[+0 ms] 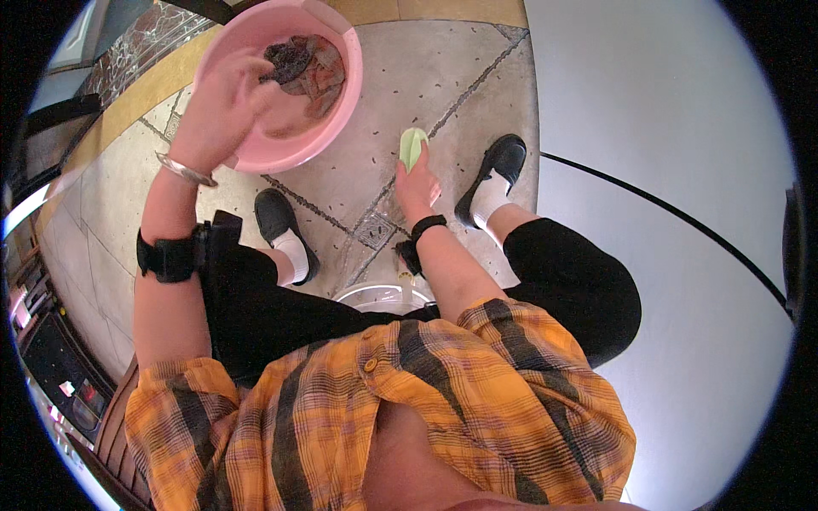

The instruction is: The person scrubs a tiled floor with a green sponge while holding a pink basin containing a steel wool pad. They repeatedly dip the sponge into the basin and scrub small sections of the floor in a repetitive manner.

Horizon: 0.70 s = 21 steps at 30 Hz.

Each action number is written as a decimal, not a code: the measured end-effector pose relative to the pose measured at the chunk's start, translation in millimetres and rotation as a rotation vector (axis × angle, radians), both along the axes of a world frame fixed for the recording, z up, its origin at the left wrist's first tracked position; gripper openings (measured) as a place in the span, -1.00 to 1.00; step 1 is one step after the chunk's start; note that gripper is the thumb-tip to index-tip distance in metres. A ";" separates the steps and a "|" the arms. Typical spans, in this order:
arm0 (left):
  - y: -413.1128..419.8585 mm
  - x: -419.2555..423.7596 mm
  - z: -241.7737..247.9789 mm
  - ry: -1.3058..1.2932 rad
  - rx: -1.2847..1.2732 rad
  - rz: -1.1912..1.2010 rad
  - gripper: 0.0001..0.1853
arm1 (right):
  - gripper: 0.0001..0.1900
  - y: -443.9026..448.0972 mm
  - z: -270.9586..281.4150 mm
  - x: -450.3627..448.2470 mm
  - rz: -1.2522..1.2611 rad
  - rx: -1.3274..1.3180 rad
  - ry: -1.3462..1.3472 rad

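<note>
My left hand (223, 108), blurred, reaches into a pink plastic basin (275, 160) at the upper left. Its fingertips are at a dark clump (287, 61) lying beside crumpled reddish-grey pieces (326, 73); whether they grip it I cannot tell. A silver bangle (185, 170) circles that wrist. In front of me, above the tiled floor, my right hand (418, 188) holds a pale green oval object (412, 148) with a lengthwise groove. Its exact kind is unclear.
The rim of a whitish container (383, 294) shows between my legs. My black shoes (278, 214) stand apart on grey floor tiles (345, 153), with a square drain cover (375, 231) between them. A large smooth pale surface (639, 128) with a dark curved line borders the right side.
</note>
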<state>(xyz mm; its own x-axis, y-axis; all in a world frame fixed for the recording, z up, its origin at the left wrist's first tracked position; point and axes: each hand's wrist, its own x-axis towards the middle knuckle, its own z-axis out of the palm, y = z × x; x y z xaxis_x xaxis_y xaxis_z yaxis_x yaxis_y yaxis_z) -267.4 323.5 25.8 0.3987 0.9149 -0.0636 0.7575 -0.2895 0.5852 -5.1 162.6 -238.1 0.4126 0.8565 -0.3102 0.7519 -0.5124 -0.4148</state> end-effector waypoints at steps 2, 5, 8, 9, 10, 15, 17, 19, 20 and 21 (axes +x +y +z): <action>-11.4 18.2 11.3 0.110 -0.007 -0.044 -0.59 | -0.29 34.3 -11.6 26.6 -0.077 0.071 0.157; -21.1 24.2 28.1 0.145 -0.128 -0.118 -0.59 | -0.38 115.7 -3.2 96.4 -0.216 0.088 -0.002; -23.4 23.9 36.9 0.373 -0.230 -0.076 -0.59 | -0.46 175.9 21.1 152.7 -0.274 0.054 -0.186; -23.8 24.3 38.3 0.394 -0.217 -0.091 -0.61 | -0.47 178.0 24.6 150.6 -0.227 0.048 -0.143; -24.3 25.2 38.8 0.418 -0.226 -0.092 -0.63 | -0.49 172.3 27.3 144.0 -0.216 0.043 -0.136; -19.6 34.4 33.0 0.369 -0.151 -0.251 -0.66 | -0.20 113.3 2.1 79.9 -0.170 -0.053 -0.089; -15.9 35.8 31.3 0.435 -0.227 -0.281 -0.67 | -0.17 121.0 -8.5 86.3 -0.215 -0.017 -0.065; -14.4 35.8 30.5 0.428 -0.233 -0.292 -0.67 | -0.27 163.2 -11.2 123.6 -0.198 0.122 -0.154; -14.1 34.8 30.8 0.416 -0.206 -0.295 -0.67 | -0.31 187.3 -10.0 144.8 -0.174 0.143 -0.208; -13.8 34.1 31.0 0.412 -0.167 -0.305 -0.67 | -0.35 210.2 -8.0 165.2 -0.206 0.085 -0.252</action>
